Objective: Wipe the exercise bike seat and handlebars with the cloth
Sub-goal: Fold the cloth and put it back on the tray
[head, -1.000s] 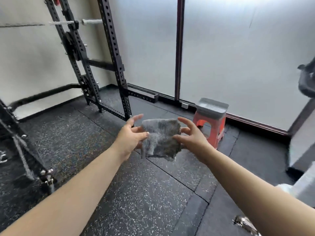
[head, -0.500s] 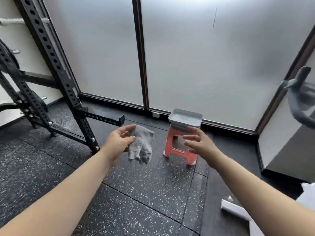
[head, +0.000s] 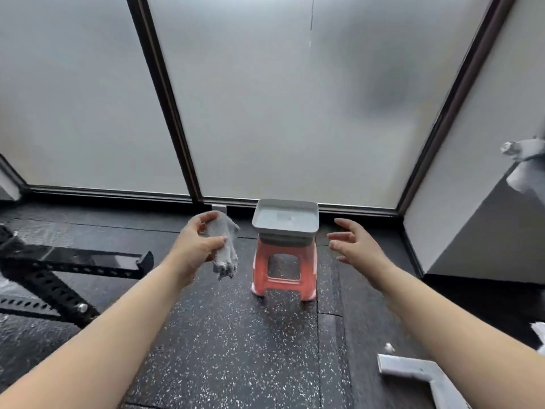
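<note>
A red plastic stool [head: 284, 271] stood on the black speckled rubber floor [head: 236, 349], close to the frosted glass panels [head: 280, 98] in their dark frames. A shallow grey tray [head: 285, 220] sat on top of it. To the left lay the perforated black base of a rack [head: 59, 270]. A pale metal bracket [head: 424, 376], possibly a machine's foot, lay at lower right.
</note>
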